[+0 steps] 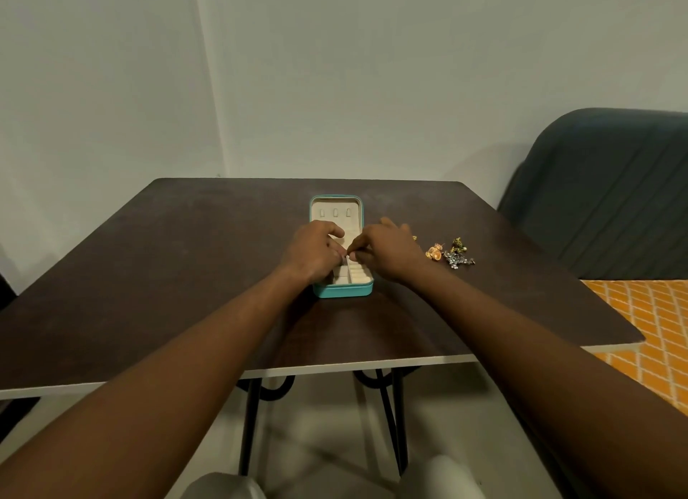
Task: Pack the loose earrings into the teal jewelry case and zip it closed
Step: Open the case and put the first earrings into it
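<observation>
Meeting over the open teal case (342,292) — left hand (312,253), right hand (388,253).

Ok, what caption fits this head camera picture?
Left hand and right hand meet over open teal jewelry case; loose earrings wait beside.

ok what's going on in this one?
A person is working over the teal case, which lies open on the table. The left hand and right hand meet fingertip to fingertip above it, on something too small to make out. Several earrings lie loose on the table, right of the case.
</observation>
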